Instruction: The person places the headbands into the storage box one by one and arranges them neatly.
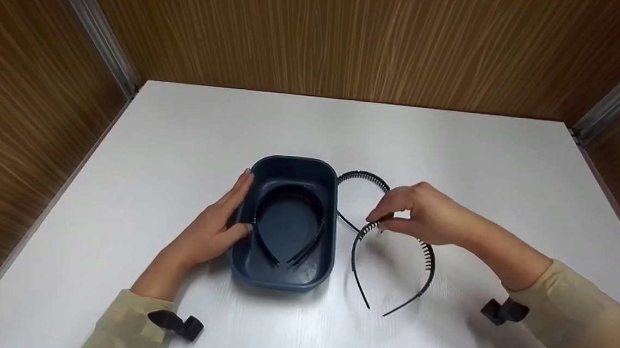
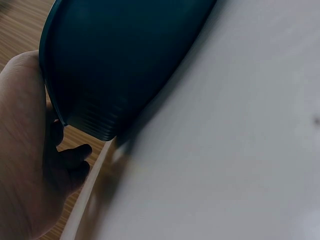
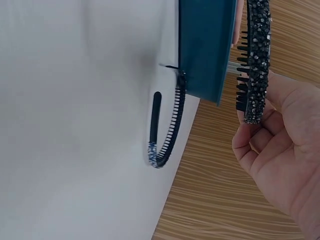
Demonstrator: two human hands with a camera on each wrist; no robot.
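One headband (image 1: 390, 272) pinched by right hand (image 1: 427, 215), beside bin (image 1: 286, 279).

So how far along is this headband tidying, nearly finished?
About halfway, it seems. Two headbands already lie inside the dark blue tub, which the left hand steadies by its side. The right hand pinches a toothed, studded headband just beside the tub. One more headband lies on the white table behind it, untouched.
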